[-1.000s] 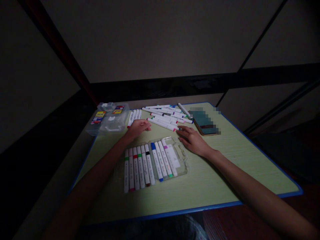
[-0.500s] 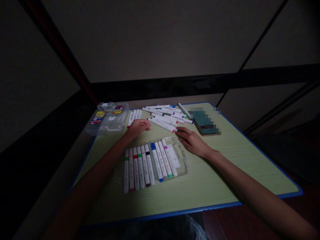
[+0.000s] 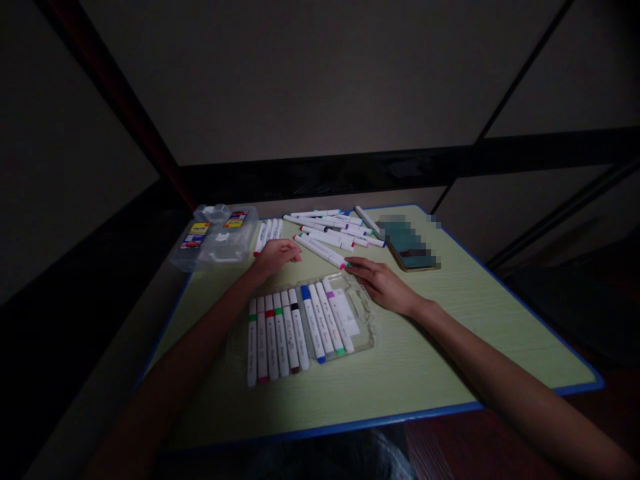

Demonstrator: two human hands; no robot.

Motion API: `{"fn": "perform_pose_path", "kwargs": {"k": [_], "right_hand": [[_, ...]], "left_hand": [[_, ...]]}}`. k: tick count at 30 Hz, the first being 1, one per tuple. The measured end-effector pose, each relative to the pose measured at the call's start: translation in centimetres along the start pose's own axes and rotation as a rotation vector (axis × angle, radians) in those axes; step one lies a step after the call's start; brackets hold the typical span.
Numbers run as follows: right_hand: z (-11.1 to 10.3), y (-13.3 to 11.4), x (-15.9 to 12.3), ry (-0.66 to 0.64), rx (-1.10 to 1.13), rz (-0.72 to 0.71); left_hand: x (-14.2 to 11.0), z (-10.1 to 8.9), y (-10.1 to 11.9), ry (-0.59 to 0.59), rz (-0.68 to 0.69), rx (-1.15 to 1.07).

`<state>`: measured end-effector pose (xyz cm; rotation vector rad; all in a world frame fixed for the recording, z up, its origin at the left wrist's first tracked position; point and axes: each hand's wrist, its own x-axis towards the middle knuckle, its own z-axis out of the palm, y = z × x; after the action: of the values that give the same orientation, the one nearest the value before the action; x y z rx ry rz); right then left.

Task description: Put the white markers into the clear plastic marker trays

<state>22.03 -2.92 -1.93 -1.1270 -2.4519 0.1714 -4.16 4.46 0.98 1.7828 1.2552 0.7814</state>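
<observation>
My right hand [image 3: 380, 283] is low over the table, its fingertips closed at the end of a white marker with a green tip [image 3: 349, 265]. Beside it lies another white marker with a pink-red end [image 3: 330, 258]. Resting farther left, my left hand [image 3: 279, 257] has its fingers curled together, and nothing shows in them. In front of both hands lies a clear plastic tray [image 3: 369, 341]. It holds a row of white markers [image 3: 277, 337] with coloured bands, split in two groups, and a bare part at its right end.
Several loose markers [image 3: 327, 223] lie in a pile at the back. Several more [image 3: 270, 229] stand side by side behind my left hand. A clear plastic case [image 3: 225, 250] is at the back left. A phone [image 3: 407, 247] lies at the right. The table [image 3: 450, 373] has a blue edge.
My right hand has shifted slightly left, and the near ends of the two markers at its fingertips have moved a little left and toward me. My left hand stays in place.
</observation>
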Motion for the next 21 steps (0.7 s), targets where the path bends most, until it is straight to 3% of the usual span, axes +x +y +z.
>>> {"fn": "perform_pose_path", "kwargs": {"k": [14,21], "right_hand": [[0.3,0.2,0.0,0.017,0.015,0.009],[0.3,0.1,0.1,0.006,0.022,0.025]], "left_hand": [[0.0,0.1,-0.2,0.007,-0.013,0.019],[0.9,1.0,-0.2,-0.035,0.143,0.138]]}}
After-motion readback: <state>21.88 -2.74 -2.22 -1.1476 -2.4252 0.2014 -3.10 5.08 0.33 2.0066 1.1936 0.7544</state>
